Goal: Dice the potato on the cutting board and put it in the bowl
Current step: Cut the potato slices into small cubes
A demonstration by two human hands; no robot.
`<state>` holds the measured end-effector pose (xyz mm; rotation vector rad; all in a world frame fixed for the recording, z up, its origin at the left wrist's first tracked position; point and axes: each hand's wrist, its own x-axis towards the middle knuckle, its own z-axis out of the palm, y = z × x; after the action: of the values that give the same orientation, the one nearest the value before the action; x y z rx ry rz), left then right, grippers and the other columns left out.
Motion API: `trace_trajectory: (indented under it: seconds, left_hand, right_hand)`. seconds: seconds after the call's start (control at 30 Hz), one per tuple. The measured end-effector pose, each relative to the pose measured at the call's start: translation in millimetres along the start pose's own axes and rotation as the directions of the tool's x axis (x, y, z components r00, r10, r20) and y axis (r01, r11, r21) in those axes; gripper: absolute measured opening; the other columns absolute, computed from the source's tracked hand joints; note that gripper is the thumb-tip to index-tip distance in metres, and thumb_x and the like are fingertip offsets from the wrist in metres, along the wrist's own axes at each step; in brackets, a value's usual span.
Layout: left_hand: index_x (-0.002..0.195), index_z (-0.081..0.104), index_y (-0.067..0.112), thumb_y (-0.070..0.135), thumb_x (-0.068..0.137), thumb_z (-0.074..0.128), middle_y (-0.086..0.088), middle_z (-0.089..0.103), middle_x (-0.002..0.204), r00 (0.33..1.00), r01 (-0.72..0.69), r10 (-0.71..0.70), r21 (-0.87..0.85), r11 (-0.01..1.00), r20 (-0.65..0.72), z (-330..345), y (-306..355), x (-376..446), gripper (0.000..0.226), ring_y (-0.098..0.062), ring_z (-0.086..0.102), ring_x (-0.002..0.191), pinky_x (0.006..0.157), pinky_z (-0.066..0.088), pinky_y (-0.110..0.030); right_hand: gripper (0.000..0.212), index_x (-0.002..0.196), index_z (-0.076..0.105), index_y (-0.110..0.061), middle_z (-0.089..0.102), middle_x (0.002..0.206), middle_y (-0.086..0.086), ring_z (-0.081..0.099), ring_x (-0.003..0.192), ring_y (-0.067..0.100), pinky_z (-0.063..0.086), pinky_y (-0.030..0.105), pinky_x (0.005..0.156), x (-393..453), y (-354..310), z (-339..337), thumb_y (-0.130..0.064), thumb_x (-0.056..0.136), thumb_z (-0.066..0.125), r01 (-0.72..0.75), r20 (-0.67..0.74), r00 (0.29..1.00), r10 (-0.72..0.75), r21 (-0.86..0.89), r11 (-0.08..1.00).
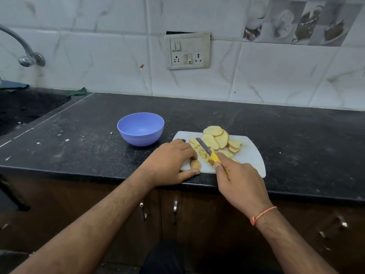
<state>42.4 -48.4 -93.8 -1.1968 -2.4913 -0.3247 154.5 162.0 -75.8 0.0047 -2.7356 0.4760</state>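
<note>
White cutting board point(250, 155), potato slices point(215, 138) piled at its 12 o'clock.
Right hand point(240, 181) grips yellow knife point(209, 153); left hand point(171, 161) pinches potato piece point(195, 164); blue bowl point(140, 128) at 10 o'clock.

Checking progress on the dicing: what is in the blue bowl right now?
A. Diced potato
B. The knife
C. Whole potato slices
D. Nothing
D: the blue bowl shows only its bare inside, while the potato slices lie on the cutting board.
</note>
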Motion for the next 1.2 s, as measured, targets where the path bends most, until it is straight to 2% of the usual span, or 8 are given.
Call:
trace_trajectory:
  seconds: [0.17,0.27,0.37,0.53,0.7,0.9,1.07,1.2]
  left_hand:
    - [0.120,0.064,0.028,0.062,0.101,0.055,0.010,0.063,0.119,0.987,-0.040,0.041,-0.012,0.999,0.158,-10.6,-3.6,8.7,0.041,-0.011,0.053,0.111,0.088,0.052,-0.035]
    - [0.116,0.066,0.022,0.048,0.110,0.045,0.006,0.065,0.111,0.994,-0.024,0.027,-0.035,0.999,0.103,-7.9,-2.3,12.4,0.034,-0.013,0.055,0.103,0.085,0.049,-0.034]
    - [0.101,0.063,0.022,0.037,0.111,0.043,0.006,0.063,0.096,0.995,0.101,-0.101,-0.090,0.991,0.004,-1.5,-5.1,14.7,0.027,-0.014,0.053,0.091,0.084,0.049,-0.038]
    - [0.082,0.060,0.022,0.038,0.110,0.046,0.010,0.060,0.084,0.942,0.325,-0.334,-0.243,0.914,0.004,11.3,-10.5,15.5,0.035,-0.013,0.057,0.083,0.082,0.051,-0.042]
    - [0.117,0.076,0.031,0.055,0.095,0.070,0.017,0.070,0.111,0.893,0.402,-0.451,-0.448,0.798,-0.002,12.1,-11.3,-1.3,0.033,-0.001,0.061,0.101,0.083,0.047,-0.020]
    - [0.104,0.072,0.038,0.085,0.058,0.080,0.021,0.067,0.099,0.834,0.482,-0.551,-0.431,0.763,-0.042,20.4,0.0,-3.9,0.067,-0.001,0.059,0.101,0.082,0.053,-0.026]
    - [0.109,0.075,0.039,0.076,0.066,0.081,0.023,0.064,0.103,0.838,0.486,-0.544,-0.405,0.774,-0.034,22.5,2.9,-1.9,0.057,-0.002,0.055,0.103,0.086,0.054,-0.030]
    - [0.131,0.073,0.039,0.065,0.075,0.074,0.017,0.067,0.125,0.869,0.450,-0.495,-0.421,0.788,0.002,19.9,-3.3,-2.1,0.062,-0.006,0.059,0.117,0.103,0.054,-0.037]
  right_hand:
    - [0.047,0.152,0.047,-0.038,0.050,0.062,-0.015,0.051,0.061,0.005,0.028,0.025,0.048,-4.2,-0.4,-5.1,-0.047,0.107,0.035,-0.007,0.005,1.000,0.007,0.022,1.000]
    - [0.047,0.153,0.047,-0.038,0.050,0.064,-0.016,0.050,0.061,0.004,0.029,0.025,0.048,-5.5,-2.8,-6.7,-0.046,0.108,0.036,-0.011,0.014,1.000,0.011,0.033,0.999]
    - [0.047,0.152,0.048,-0.038,0.052,0.065,-0.015,0.052,0.063,0.007,0.032,0.026,0.048,-6.8,-4.0,-6.5,-0.046,0.107,0.036,-0.010,0.017,1.000,0.009,0.042,0.999]
    - [0.046,0.150,0.049,-0.038,0.063,0.073,-0.009,0.058,0.070,0.012,0.051,0.036,0.058,-12.4,-5.2,-7.3,-0.048,0.107,0.034,-0.013,0.048,0.999,0.011,0.045,0.999]
    - [0.048,0.151,0.047,-0.039,0.056,0.067,-0.012,0.057,0.067,0.009,0.050,0.032,0.057,-18.3,-7.2,-5.7,-0.050,0.107,0.033,-0.010,0.082,0.997,0.005,0.057,0.998]
    - [0.045,0.147,0.053,-0.037,0.062,0.079,-0.012,0.057,0.073,0.009,0.046,0.029,0.058,-16.9,-8.3,-6.2,-0.049,0.106,0.036,-0.015,0.084,0.996,0.010,0.054,0.998]
    - [0.039,0.133,0.061,-0.034,0.054,0.072,-0.014,0.054,0.068,0.008,0.034,0.027,0.054,-17.3,-8.2,-6.2,-0.046,0.106,0.037,-0.005,0.092,0.996,0.002,0.038,0.999]
    - [0.036,0.125,0.064,-0.029,0.051,0.069,-0.015,0.050,0.065,0.006,0.028,0.024,0.052,-17.2,-8.3,-5.8,-0.045,0.106,0.038,-0.017,0.094,0.996,0.012,0.046,0.999]
